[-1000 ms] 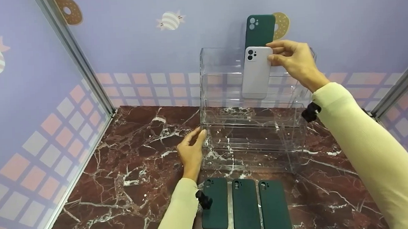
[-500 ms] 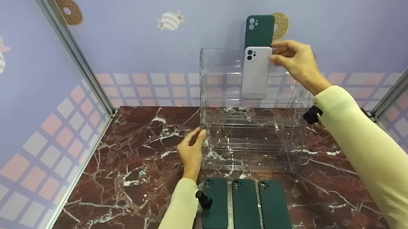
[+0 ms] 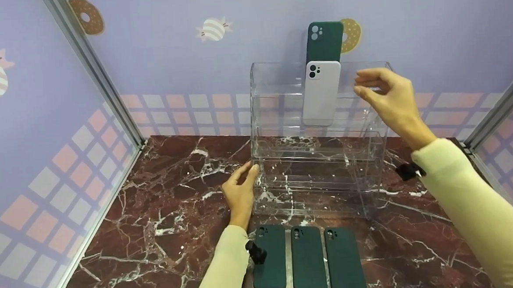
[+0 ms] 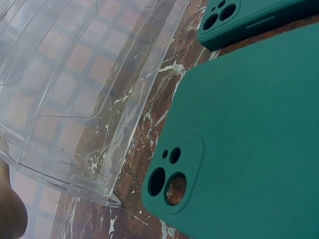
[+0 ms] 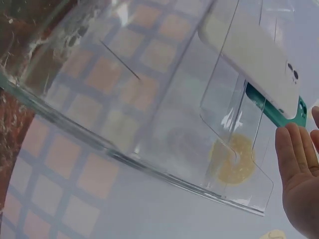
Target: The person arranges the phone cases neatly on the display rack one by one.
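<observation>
A white phone case [image 3: 322, 92] stands upright in a tier of the clear stepped rack [image 3: 279, 151], with a green case [image 3: 325, 41] rising behind it in the top tier. My right hand [image 3: 390, 99] is beside the white case, apart from it, holding nothing, its fingers loosely bent. In the right wrist view the white case [image 5: 254, 59] and the green case [image 5: 279, 115] lean in the rack near my right fingers [image 5: 294, 149]. With thumb and fingers my left hand [image 3: 240, 193] grips the rack's left side; only a bit of it [image 4: 11, 209] shows in the left wrist view.
Three green cases [image 3: 269, 259], [image 3: 308, 259], [image 3: 346, 262] lie in a row on the marbled table [image 3: 167, 201] in front of the rack. A patterned wall [image 3: 181, 47] stands close behind the rack, with side walls left and right.
My right hand has let go of the white case and moved right and down from it. The white case stays upright in the rack. My left hand has not moved.
</observation>
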{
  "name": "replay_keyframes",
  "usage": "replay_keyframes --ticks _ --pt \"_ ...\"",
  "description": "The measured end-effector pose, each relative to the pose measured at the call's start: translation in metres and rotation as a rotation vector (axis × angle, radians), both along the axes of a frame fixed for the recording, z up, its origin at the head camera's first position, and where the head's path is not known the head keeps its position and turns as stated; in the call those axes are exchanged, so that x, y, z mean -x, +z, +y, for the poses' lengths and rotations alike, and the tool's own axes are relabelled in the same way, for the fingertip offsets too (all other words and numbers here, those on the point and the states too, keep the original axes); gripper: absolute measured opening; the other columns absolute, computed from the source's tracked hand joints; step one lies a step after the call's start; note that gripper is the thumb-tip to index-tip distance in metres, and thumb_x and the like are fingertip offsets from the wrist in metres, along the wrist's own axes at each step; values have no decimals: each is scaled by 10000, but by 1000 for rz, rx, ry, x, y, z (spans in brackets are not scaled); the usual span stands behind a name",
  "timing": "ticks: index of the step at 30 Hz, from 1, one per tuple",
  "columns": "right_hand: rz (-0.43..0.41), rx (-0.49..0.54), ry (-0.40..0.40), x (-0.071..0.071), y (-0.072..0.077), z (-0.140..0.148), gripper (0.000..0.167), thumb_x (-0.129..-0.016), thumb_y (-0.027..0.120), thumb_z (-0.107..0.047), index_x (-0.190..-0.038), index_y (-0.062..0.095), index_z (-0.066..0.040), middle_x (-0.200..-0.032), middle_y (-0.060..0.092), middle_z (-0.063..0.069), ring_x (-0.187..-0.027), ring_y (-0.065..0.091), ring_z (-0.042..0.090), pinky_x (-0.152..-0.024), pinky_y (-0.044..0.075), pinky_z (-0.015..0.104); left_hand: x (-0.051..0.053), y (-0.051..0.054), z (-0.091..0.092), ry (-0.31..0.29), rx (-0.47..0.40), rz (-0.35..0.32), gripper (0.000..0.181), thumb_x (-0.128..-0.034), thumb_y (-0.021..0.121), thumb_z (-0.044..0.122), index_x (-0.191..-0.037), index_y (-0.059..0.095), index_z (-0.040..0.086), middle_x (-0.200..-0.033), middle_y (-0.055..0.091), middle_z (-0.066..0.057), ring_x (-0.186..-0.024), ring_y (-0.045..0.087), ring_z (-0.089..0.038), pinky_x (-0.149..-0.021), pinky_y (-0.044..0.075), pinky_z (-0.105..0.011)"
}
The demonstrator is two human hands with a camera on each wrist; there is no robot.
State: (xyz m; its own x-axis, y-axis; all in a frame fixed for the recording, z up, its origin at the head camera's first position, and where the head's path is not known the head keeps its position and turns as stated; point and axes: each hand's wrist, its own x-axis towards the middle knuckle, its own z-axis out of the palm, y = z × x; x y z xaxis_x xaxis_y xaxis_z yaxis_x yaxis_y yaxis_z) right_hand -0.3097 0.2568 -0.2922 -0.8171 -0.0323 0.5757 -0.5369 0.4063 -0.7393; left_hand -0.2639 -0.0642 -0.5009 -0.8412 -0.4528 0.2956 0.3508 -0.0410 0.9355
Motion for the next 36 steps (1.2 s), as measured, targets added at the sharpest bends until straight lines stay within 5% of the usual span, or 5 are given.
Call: replay_keyframes --ticks 9,36 --pt "16 18 53 -32 -28 12 340 -950 766 51 -1277 686 96 -1226 736 198 -1029 728 105 -932 559 221 1 -2 0 4 3 18 236 -912 857 89 -1120 814 -13 -989 796 -134 -825 724 -118 -724 563 -212" --pt "-97 2 107 -117 -127 28 373 -873 777 162 -1216 758 15 -1117 766 185 -903 757 132 -729 604 242 -1 0 1 -12 -6 13 227 -926 839 75 -1135 811 -11 -991 795 -122 -828 732 -131 -722 565 -225"
